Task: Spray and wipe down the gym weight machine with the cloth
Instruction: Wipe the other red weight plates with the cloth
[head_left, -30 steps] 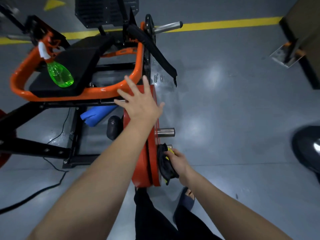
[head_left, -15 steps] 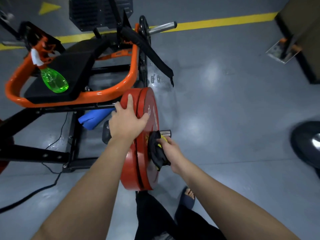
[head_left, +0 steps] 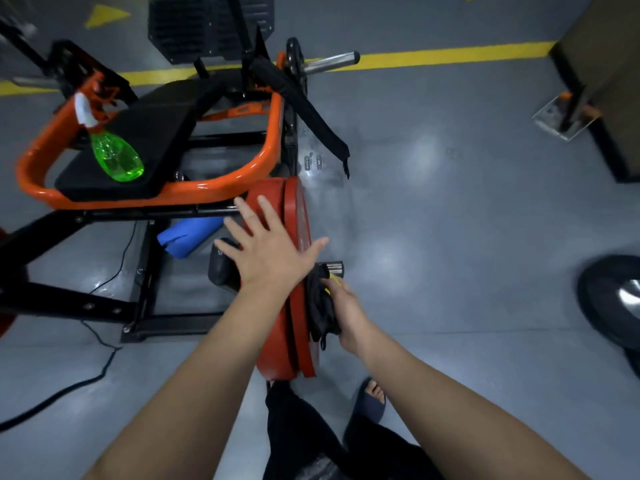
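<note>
Two red weight plates [head_left: 294, 216] stand on edge on the machine's steel peg [head_left: 333, 268], right below me. My left hand [head_left: 268, 252] lies flat on top of the plates with fingers spread. My right hand [head_left: 346, 311] grips a black cloth [head_left: 320, 306] with a yellow edge and holds it against the outer plate's face below the peg. A green spray bottle [head_left: 117, 161] with a white trigger lies on the machine's black seat pad [head_left: 152, 140], inside the orange frame [head_left: 214, 187].
A blue roll [head_left: 188, 235] lies under the black frame beams. A black cable [head_left: 69, 386] trails over the grey floor at left. A black strap [head_left: 311, 123] hangs from the machine. A loose black plate [head_left: 613, 299] lies at the right edge. My sandalled foot [head_left: 374, 398] stands beside the plates.
My left hand has let go of the plate rim and now lies flat with spread fingers. My right hand has slid the cloth down the plate face from the peg.
</note>
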{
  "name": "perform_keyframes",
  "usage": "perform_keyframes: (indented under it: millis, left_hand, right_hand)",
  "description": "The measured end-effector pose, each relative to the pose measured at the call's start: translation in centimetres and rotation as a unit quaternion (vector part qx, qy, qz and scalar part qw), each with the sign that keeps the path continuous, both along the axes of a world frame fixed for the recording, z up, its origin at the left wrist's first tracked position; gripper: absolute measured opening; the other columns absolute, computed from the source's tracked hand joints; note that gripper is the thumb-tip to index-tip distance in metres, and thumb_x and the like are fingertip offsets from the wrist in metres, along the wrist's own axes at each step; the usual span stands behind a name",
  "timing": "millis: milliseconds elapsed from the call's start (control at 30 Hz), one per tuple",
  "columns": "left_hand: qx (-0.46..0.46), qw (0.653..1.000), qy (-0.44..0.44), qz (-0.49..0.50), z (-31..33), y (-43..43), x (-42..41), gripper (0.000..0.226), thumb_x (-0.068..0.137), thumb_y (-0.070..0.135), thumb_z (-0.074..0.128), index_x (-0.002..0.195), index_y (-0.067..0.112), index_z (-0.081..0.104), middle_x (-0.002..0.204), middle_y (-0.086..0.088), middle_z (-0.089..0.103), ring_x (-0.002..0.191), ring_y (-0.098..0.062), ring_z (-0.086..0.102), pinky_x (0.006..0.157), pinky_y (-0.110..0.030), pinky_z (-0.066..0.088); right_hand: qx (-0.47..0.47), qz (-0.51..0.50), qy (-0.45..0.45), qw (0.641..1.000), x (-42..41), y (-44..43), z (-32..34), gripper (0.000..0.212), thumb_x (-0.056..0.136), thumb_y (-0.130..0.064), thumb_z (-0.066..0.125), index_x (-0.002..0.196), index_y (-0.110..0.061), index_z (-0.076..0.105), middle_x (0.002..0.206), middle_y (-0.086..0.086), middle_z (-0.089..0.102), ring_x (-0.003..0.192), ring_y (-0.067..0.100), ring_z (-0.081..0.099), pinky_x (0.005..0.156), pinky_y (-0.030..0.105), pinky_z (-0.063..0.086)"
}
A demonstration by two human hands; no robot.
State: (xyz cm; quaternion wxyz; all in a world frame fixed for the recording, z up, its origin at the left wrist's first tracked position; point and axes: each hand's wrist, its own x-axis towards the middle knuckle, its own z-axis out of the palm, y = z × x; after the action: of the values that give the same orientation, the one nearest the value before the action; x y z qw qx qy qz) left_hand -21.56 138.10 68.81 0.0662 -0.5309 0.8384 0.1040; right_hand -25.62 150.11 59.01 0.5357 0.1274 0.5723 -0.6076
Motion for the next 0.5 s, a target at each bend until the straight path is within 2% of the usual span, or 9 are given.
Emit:
perform_keyframes:
  millis: [67, 167, 333, 400, 467, 500]
  left_hand:
    - [0.004, 1.000, 0.022, 0.010, -0.5, 0.1, 1.4, 0.117, 0.080, 0.084, 0.049, 0.163, 0.020, -0.004, 0.169, -0.018, -0.009, 0.150, -0.048, 0.015, 0.115, -0.066, 0.023]
    - [-0.016, 0.998, 0.056, -0.009, -0.2, -1.2, 0.9, 0.093, 0.090, 0.065, 0.051, 0.163, 0.023, 0.013, 0.168, -0.018, 0.009, 0.140, -0.044, 0.031, 0.103, -0.055, 0.042]
    - [0.018, 0.999, 0.009, -0.033, 0.0, -4.7, -1.6, 0.086, 0.092, 0.064, 0.047, 0.163, 0.027, 0.016, 0.167, -0.018, 0.013, 0.142, -0.044, 0.030, 0.106, -0.053, 0.040]
    - [0.034, 0.999, -0.003, -0.037, 0.0, -6.0, -2.6, 0.083, 0.092, 0.064, 0.046, 0.163, 0.029, 0.019, 0.167, -0.018, 0.016, 0.143, -0.044, 0.030, 0.109, -0.053, 0.037]
    - [0.045, 0.998, -0.012, -0.043, -0.1, -7.1, -3.8, 0.081, 0.092, 0.064, 0.045, 0.162, 0.030, 0.022, 0.166, -0.017, 0.020, 0.142, -0.045, 0.032, 0.109, -0.053, 0.036]
    - [0.049, 0.998, -0.018, -0.045, -0.1, -7.6, -4.3, 0.079, 0.092, 0.063, 0.045, 0.161, 0.030, 0.024, 0.165, -0.017, 0.023, 0.142, -0.046, 0.033, 0.110, -0.053, 0.035]
  right_hand:
    - [-0.011, 0.003, 0.008, 1.000, -0.4, -0.7, 0.3, 0.012, 0.102, -0.022, 0.056, 0.108, -0.021, 0.067, 0.098, 0.007, 0.076, 0.074, 0.014, 0.073, 0.057, 0.022, 0.055]
    - [-0.003, 0.034, 0.062, 0.997, -1.4, -1.6, 0.3, 0.021, 0.101, -0.025, 0.059, 0.118, -0.019, 0.069, 0.100, 0.006, 0.076, 0.082, 0.015, 0.072, 0.064, 0.023, 0.055]
    - [0.074, 0.102, 0.153, 0.980, 0.4, 0.0, -3.8, 0.021, 0.103, -0.021, 0.056, 0.119, -0.021, 0.069, 0.104, 0.006, 0.074, 0.097, 0.024, 0.070, 0.080, 0.029, 0.056]
    - [0.117, 0.169, 0.145, 0.968, 2.0, 2.1, -5.7, 0.018, 0.105, -0.019, 0.053, 0.116, -0.022, 0.067, 0.102, 0.002, 0.072, 0.095, 0.021, 0.067, 0.076, 0.026, 0.052]
    - [0.140, 0.240, 0.117, 0.954, 2.5, 3.8, -7.4, 0.018, 0.105, -0.019, 0.051, 0.111, -0.025, 0.067, 0.102, -0.001, 0.072, 0.094, 0.017, 0.067, 0.086, 0.030, 0.054]
    - [0.140, 0.260, 0.103, 0.950, 2.3, 4.2, -8.2, 0.018, 0.104, -0.019, 0.051, 0.110, -0.025, 0.068, 0.103, 0.000, 0.072, 0.096, 0.018, 0.068, 0.093, 0.037, 0.056]
